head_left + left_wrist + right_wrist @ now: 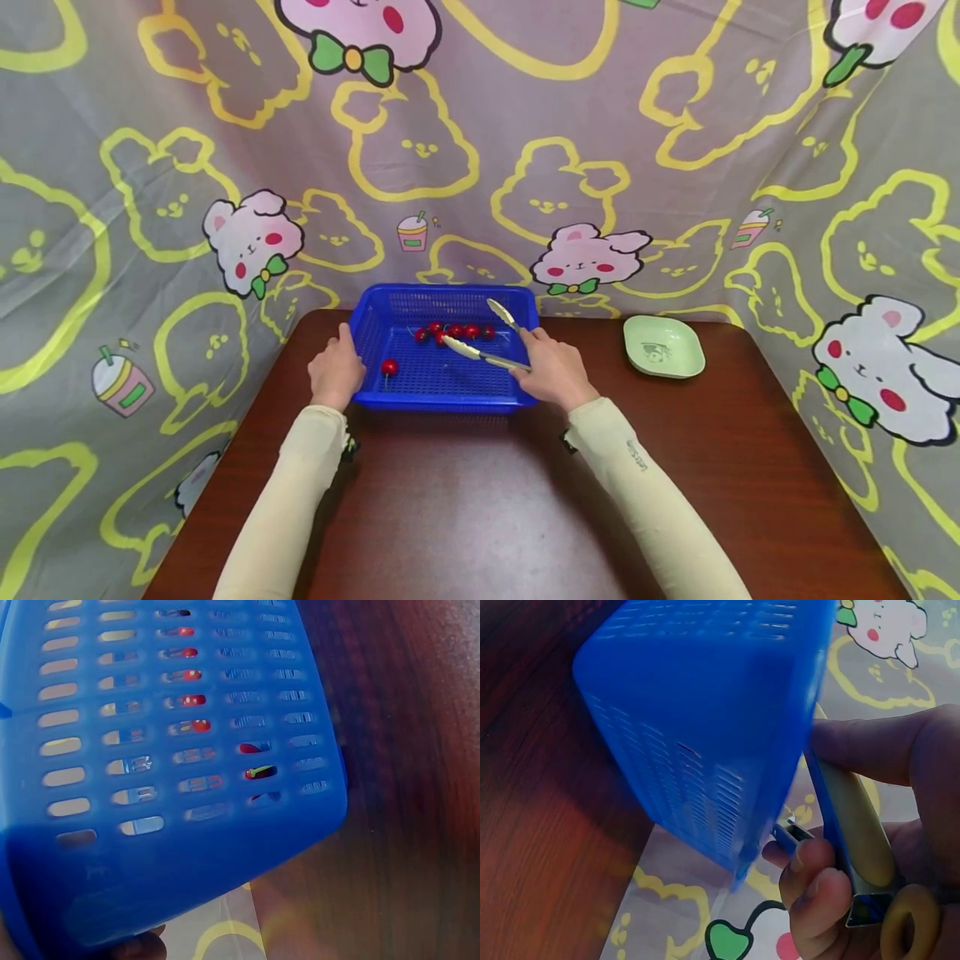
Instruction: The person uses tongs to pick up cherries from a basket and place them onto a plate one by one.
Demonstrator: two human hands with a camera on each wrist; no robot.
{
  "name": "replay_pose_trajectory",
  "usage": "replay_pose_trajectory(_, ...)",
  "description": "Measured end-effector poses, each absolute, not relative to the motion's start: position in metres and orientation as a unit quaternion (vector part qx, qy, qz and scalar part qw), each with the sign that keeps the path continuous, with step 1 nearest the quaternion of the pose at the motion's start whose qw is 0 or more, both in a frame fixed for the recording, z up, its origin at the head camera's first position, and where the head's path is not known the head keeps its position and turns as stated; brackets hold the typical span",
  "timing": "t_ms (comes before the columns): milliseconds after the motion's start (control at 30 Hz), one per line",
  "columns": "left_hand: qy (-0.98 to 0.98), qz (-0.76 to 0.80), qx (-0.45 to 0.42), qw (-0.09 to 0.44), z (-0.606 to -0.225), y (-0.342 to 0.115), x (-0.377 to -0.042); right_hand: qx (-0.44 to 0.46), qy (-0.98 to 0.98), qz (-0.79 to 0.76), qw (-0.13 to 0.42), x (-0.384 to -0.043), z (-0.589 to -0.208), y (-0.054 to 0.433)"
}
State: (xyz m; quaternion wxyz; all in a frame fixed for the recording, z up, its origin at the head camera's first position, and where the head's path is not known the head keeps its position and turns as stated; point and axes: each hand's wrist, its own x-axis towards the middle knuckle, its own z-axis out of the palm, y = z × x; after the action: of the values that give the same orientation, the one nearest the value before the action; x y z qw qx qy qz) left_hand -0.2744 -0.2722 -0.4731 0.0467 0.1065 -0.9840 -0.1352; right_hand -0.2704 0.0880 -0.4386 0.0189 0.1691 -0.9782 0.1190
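Note:
My left hand grips the left rim of a blue plastic basket with slotted sides; fingertips show beneath that rim in the left wrist view. With my right hand I hold a pair of metal tongs with cream tips and a cream handle pad. The tongs' arms are spread, their tips over the basket. Several red cherries lie bunched toward the back of the basket, close to the near tong tip. A lone cherry with a stem lies at the front left.
A pale green dish with a printed picture stands on the brown table, right of the basket. A patterned cloth hangs behind the table and along both sides.

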Motion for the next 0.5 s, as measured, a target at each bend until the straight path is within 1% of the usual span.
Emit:
replay_pose_trajectory(300, -0.984, -0.133, 0.098, 0.061, -0.4741, -0.2736, -0.2737, 0.187, -0.977, 0.102, 0.03, -0.2746, -0.4449, 0.0791)
replay_pose_trajectory(500, -0.985, -0.129, 0.1, 0.058, -0.4752, -0.2733, -0.274, 0.196, -0.976, 0.086, 0.046, -0.2781, -0.4476, 0.0776)
